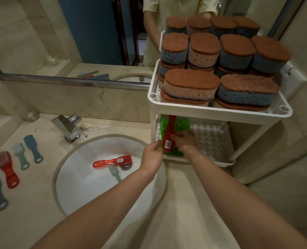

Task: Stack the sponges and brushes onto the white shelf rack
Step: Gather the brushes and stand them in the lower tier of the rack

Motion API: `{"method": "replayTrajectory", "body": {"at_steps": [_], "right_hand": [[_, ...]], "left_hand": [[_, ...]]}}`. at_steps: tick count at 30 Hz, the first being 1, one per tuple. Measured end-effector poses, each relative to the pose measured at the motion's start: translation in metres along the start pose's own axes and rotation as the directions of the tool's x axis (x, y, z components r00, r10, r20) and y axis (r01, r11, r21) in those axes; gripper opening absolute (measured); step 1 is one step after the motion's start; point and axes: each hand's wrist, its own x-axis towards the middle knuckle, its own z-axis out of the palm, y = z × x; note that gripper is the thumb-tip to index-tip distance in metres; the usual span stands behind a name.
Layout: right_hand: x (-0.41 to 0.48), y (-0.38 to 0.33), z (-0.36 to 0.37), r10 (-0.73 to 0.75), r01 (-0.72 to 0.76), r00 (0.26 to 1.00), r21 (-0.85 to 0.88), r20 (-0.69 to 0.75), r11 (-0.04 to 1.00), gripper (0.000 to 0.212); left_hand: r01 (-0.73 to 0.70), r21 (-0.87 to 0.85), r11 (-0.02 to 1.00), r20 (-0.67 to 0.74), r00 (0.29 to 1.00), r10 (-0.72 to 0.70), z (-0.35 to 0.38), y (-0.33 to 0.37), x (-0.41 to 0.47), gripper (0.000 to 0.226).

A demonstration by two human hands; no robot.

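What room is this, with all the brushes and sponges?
Most likely a bathroom. A round white sink sits in a stone counter with a shiny tap behind it, and a big mirror covers the wall above.

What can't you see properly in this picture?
Head view only.
1. Far ends of the held red brush and green brushes: hidden by the top shelf.
2. Lower sponges: covered by those above.
3. Sticker on the sink brush: too small to read.

Sponges (219,56) on rack (219,111), right of sink (80,177)
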Motion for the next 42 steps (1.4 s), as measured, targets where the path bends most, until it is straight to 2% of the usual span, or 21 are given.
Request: {"method": "replayTrajectory", "body": {"at_steps": [11, 16, 18, 22, 24, 26, 30, 35, 39, 42], "right_hand": [[0.009, 0.006, 0.021, 0.028, -0.012, 0.997, -0.214, 0.072, 0.977, 0.011], [0.0, 0.007, 0.02, 0.008, 0.007, 0.997, -0.188, 0.08, 0.982, 0.017], [-0.012, 0.009, 0.019, -0.068, 0.07, 0.997, -0.169, 0.019, 0.983, 0.017], [-0.053, 0.014, 0.025, -0.234, 0.241, 0.939, -0.006, -0.252, 0.971, 0.016], [-0.077, 0.018, 0.035, -0.252, 0.276, 0.926, 0.047, -0.28, 0.96, 0.024], [-0.096, 0.024, 0.049, -0.303, 0.323, 0.927, 0.058, -0.221, 0.945, 0.027], [-0.112, 0.029, 0.092, -0.376, 0.376, 0.927, -0.036, 0.006, 0.926, 0.026], [-0.101, 0.021, 0.15, -0.34, 0.375, 0.913, -0.133, 0.225, 0.918, 0.025], [-0.076, 0.023, 0.193, -0.256, 0.341, 0.919, -0.276, 0.3, 0.899, 0.022], [-0.054, 0.026, 0.223, -0.217, 0.337, 0.924, -0.402, 0.315, 0.851, 0.032]], "left_hand": [[0.055, 0.012, 0.998, 0.02, 0.998, -0.055, -0.013, -0.004, 0.002, 0.031], [0.061, -0.015, 0.998, 0.016, 0.998, -0.06, -0.018, -0.005, 0.002, 0.026], [0.057, -0.029, 0.998, 0.009, 0.998, -0.057, -0.022, -0.007, 0.001, 0.022], [0.08, -0.059, 0.995, -0.037, 0.996, -0.082, -0.036, -0.017, -0.004, 0.025], [0.097, -0.071, 0.993, -0.078, 0.992, -0.103, -0.048, -0.024, -0.006, 0.025], [0.116, -0.089, 0.989, -0.112, 0.986, -0.125, -0.062, -0.032, -0.008, 0.025], [0.167, -0.091, 0.982, -0.16, 0.971, -0.18, -0.099, -0.051, -0.007, 0.026], [0.227, -0.081, 0.971, -0.178, 0.955, -0.238, -0.156, -0.074, 0.007, 0.024], [0.297, -0.05, 0.953, -0.169, 0.938, -0.301, -0.198, -0.092, 0.033, 0.021], [0.351, -0.004, 0.936, -0.123, 0.929, -0.349, -0.222, -0.104, 0.058, 0.022]]}}
